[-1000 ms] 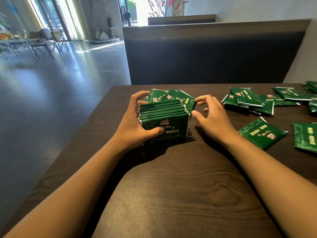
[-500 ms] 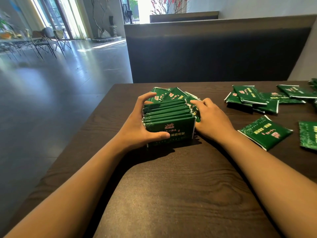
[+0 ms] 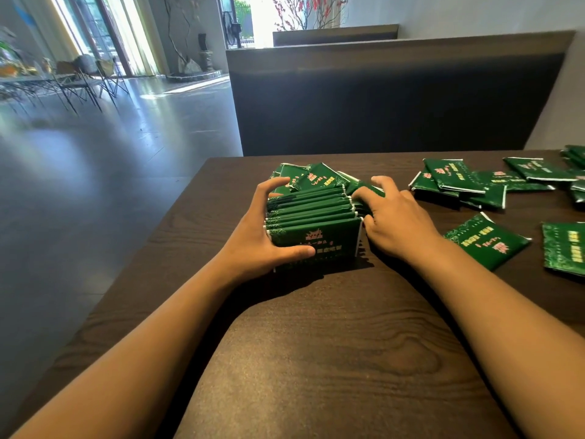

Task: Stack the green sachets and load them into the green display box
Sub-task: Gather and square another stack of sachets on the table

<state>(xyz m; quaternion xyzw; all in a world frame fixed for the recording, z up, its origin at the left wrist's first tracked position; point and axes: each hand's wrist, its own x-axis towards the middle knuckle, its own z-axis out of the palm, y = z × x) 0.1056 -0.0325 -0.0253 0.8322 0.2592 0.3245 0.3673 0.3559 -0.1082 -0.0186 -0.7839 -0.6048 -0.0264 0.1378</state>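
Nearest me the dark wooden table (image 3: 316, 359) is bare grain between my forearms, which leaves room to draw the work toward me. Beyond that, my left hand (image 3: 262, 239) curls round the left end of the row of upright sachets (image 3: 311, 217), thumb across the near face and fingers hooked over the far side; I judge this clamps the pack so it cannot fan open. My right hand (image 3: 392, 217) presses bent fingers against the right ends, apparently squaring the edges flush. Whether a green display box already surrounds the row I cannot tell; only sachet faces and white seams show. Just behind the row, a few tilted sachets (image 3: 313, 177) lean unaligned. Off to the right lie loose sachets: one flat sachet (image 3: 486, 240) near my right wrist, and an overlapping heap (image 3: 459, 183) farther back, all within easy reach. The table's left edge runs close beside my left hand, so I would keep any sliding rightward. The dark bench back (image 3: 395, 99) closes off the far side.
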